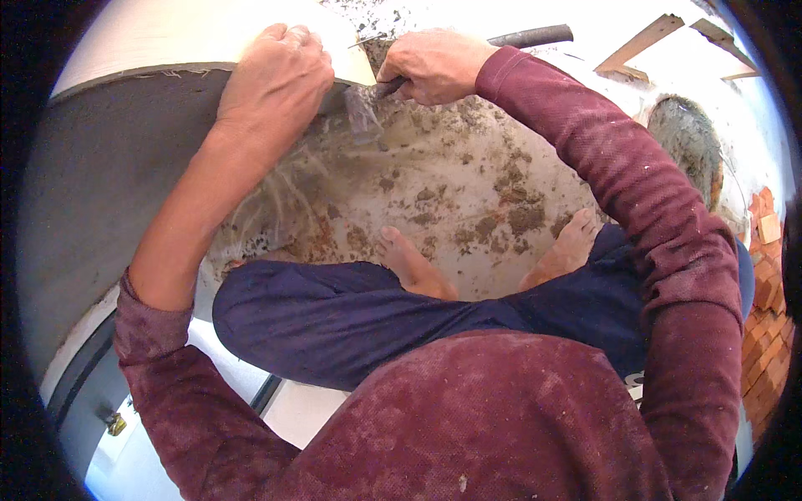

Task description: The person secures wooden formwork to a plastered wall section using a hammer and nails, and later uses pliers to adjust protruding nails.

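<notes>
My left hand (276,79) rests on top of a pale board (150,37) laid along a grey plastered edge (142,134). Its fingers are curled; what they hold is hidden. Just right of it is a thin metal piece (359,43). My right hand (430,67) has its fingers closed round a dark rod-like handle (388,88) at the board's right end. Clear, crumpled plastic (363,113) hangs just below that hand.
A dirty pale floor (468,175) with mortar spots lies under my bare feet. Behind my right hand lies a dark tube (535,35). At right are wooden pieces (639,42), a cement-crusted container (681,146) and stacked orange bricks (764,309).
</notes>
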The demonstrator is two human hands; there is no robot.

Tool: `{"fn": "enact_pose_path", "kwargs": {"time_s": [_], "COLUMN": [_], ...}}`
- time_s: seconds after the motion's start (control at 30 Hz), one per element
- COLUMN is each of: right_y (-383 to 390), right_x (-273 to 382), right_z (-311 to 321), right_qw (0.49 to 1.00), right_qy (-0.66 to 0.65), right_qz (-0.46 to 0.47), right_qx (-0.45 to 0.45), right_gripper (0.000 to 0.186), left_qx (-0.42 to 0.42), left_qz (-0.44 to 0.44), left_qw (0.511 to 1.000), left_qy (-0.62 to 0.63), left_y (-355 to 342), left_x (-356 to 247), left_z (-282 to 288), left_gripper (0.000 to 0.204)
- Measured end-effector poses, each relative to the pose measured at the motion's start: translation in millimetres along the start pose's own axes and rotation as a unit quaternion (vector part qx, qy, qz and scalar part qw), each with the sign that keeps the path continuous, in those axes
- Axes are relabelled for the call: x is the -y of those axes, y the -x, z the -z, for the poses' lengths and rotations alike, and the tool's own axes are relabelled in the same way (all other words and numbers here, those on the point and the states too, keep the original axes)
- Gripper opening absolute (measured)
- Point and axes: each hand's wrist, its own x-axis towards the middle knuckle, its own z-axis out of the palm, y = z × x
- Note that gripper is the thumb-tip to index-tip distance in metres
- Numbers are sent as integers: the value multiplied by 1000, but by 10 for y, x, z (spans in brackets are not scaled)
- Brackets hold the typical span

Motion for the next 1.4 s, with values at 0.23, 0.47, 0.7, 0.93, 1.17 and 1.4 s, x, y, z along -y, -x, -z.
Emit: {"fn": "enact_pose_path", "kwargs": {"time_s": [0.23, 0.47, 0.7, 0.93, 1.17, 1.4], "right_y": [12, 301, 216, -146, -178, -278], "right_x": [-9, -413, -142, 576, 528, 600], "right_z": [58, 219, -735, -1093, -1098, -1176], "right_qw": [999, 920, 556, 457, 486, 445], "right_qy": [5, -240, -727, -800, -779, -809], "right_qz": [-6, -190, -401, -339, -350, -333], "right_qx": [32, 245, -43, -191, -186, -192], "right_gripper": [15, 24, 29, 27, 31, 32], "left_qx": [12, -167, -20, -24, 36, 69], "left_qz": [6, -29, -5, -5, 49, 132], "left_qw": [1000, 985, 1000, 1000, 990, 947], "left_qy": [4, -27, -14, -11, 128, 284], "left_y": [1, 12, 10, 22, -306, -1349], "left_x": [10, 45, 20, -5, -99, -3], "left_z": [-9, -174, 41, 58, 367, -450], "left_gripper": [21, 9, 16, 15, 18, 20]}}
